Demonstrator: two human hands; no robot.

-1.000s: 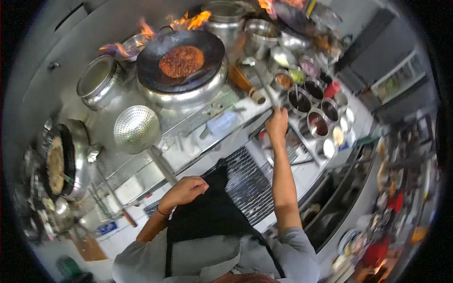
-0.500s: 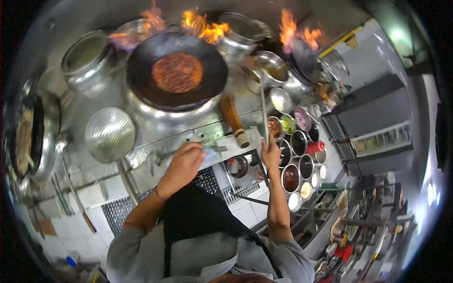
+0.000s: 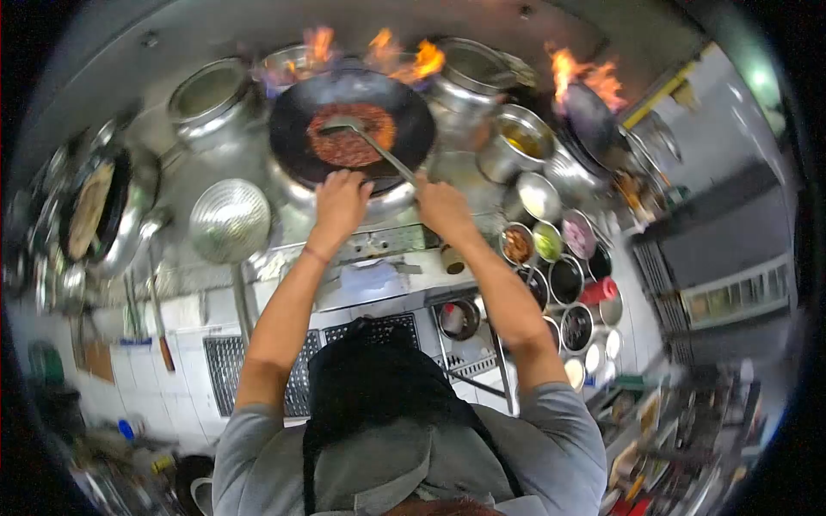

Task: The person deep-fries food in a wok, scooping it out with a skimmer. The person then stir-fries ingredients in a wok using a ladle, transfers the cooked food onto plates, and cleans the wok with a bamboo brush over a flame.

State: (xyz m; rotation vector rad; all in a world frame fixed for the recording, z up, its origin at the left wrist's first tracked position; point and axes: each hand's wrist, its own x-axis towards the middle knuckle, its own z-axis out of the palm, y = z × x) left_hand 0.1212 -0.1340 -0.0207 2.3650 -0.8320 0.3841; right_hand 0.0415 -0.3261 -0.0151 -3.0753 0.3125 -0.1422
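At the near edge of the wok [image 3: 291, 131], the left hand [image 3: 342, 203] bends, grip unclear; the right hand [image 3: 444, 208] holds a ladle [image 3: 387, 156]; flames [image 3: 428, 59] rise beyond.

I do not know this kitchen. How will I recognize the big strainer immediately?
Start from the black wok with the reddish food inside. To its left, on the steel counter, lies a wide, silvery, round strainer, its long handle reaching over the near edge. Unlike the ladle farther left, its head is much broader and dotted with holes.
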